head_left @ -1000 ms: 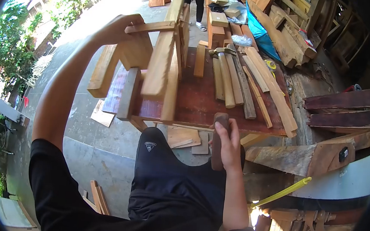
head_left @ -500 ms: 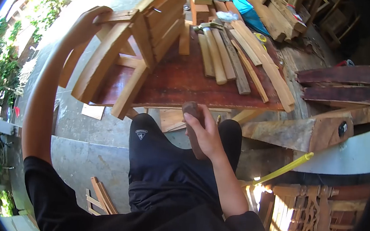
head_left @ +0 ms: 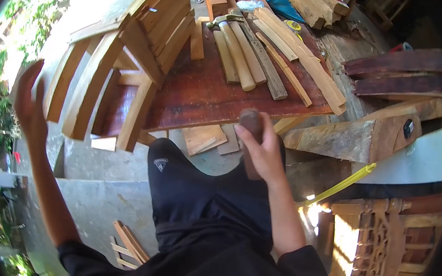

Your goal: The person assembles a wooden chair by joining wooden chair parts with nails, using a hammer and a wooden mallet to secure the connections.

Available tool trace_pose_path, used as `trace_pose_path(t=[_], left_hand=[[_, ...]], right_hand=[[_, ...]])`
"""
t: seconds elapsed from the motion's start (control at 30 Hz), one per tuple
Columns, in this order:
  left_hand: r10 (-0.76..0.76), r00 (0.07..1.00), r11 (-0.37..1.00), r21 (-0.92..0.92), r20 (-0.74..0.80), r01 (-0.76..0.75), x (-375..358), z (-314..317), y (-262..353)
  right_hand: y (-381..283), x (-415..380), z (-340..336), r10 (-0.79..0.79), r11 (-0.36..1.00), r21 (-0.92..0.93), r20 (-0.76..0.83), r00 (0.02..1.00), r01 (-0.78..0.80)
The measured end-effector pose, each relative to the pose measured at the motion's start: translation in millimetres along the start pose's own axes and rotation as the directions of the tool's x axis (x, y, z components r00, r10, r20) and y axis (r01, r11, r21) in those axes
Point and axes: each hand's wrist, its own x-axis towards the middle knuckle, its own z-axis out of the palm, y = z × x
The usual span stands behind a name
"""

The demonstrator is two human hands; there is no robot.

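My right hand [head_left: 264, 152] is wrapped round a dark brown wooden block [head_left: 252, 124], held upright above my lap, near the table's front edge. My left hand [head_left: 31, 98] is raised at the far left, its fingers apart and nothing in it. To its right, a wooden chair frame [head_left: 91, 87] with curved legs and a slatted part lies tilted on the red-brown table [head_left: 198, 96]. A hammer [head_left: 236, 55] rests on the tabletop among several wooden strips [head_left: 269, 71].
Dark curved boards [head_left: 400, 67] and a rough timber piece [head_left: 336, 140] lie at the right. A yellow strap [head_left: 340, 184] hangs below them. Carved furniture [head_left: 379, 252] stands lower right. Wood sticks [head_left: 130, 240] lie on the floor lower left.
My left hand has let go of the chair frame and moved left and down, opening. My right hand, still round the block, has shifted slightly right. The view has shifted too.
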Motion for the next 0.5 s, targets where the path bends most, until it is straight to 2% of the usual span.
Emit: trace_pose_path(t=[0.03, 0.07, 0.1, 0.13, 0.17, 0.2, 0.27, 0.3, 0.37, 0.4, 0.43, 0.47, 0.5], left_hand=[[0.039, 0.98, 0.993, -0.097, -0.196, -0.059, -30.0, -25.2, -36.8], [0.035, 0.933, 0.976, -0.189, -0.359, -0.109, -52.2, -37.7, -19.2], [0.073, 0.899, 0.929, -0.299, -0.432, -0.219, -72.6, -36.3, 30.3], [0.16, 0.898, 0.836, -0.428, -0.409, -0.344, -90.9, -23.0, 83.8], [0.256, 0.923, 0.742, -0.553, -0.289, -0.379, -100.9, -0.1, 132.4], [0.319, 0.941, 0.702, -0.638, -0.115, -0.316, -104.6, 29.0, 174.2], [0.274, 0.952, 0.781, -0.61, 0.139, -0.136, -99.2, 93.3, 214.0], [0.202, 0.96, 0.771, -0.636, 0.195, -0.033, -102.0, 131.1, 214.1], [0.047, 0.948, 0.727, -0.661, 0.314, 0.183, -86.1, 190.9, 210.7], [0.012, 0.937, 0.781, -0.589, 0.349, 0.209, -78.1, 214.5, 204.1], [-0.014, 0.927, 0.831, -0.512, 0.375, 0.219, -66.7, 237.3, 196.4], [0.007, 0.935, 0.925, -0.357, 0.355, 0.129, -58.1, 262.7, 185.6], [0.03, 0.937, 0.981, -0.19, 0.347, 0.039, -54.0, 287.1, 173.9]], right_hand=[[-8.9, 5.5, -2.0, -0.111, 0.993, -0.047, -0.083, 0.99, 0.107], [-14.9, 13.6, -8.1, -0.193, 0.974, -0.149, -0.141, 0.971, 0.172], [-29.4, 18.5, -10.7, -0.176, 0.981, -0.114, -0.205, 0.963, 0.155], [-29.9, 29.0, -10.4, -0.251, 0.968, -0.058, -0.268, 0.93, 0.245], [-31.4, 41.0, -10.3, -0.323, 0.941, -0.013, -0.324, 0.889, 0.337], [-33.8, 50.6, -9.1, -0.396, 0.899, 0.026, -0.376, 0.838, 0.437], [-36.6, 62.6, 0.1, -0.487, 0.84, 0.025, -0.403, 0.774, 0.542], [-35.7, 66.4, 3.0, -0.527, 0.809, 0.024, -0.414, 0.742, 0.588], [-14.4, 77.0, 2.5, -0.607, 0.78, -0.113, -0.376, 0.7, 0.616], [-1.7, 84.7, 2.3, -0.649, 0.753, -0.178, -0.364, 0.669, 0.633], [7.2, 89.9, 3.2, -0.63, 0.767, -0.134, -0.343, 0.697, 0.627], [17.9, 94.0, 3.4, -0.656, 0.751, -0.183, -0.324, 0.682, 0.635], [28.1, 95.7, 2.0, -0.601, 0.794, -0.137, -0.333, 0.727, 0.593]])
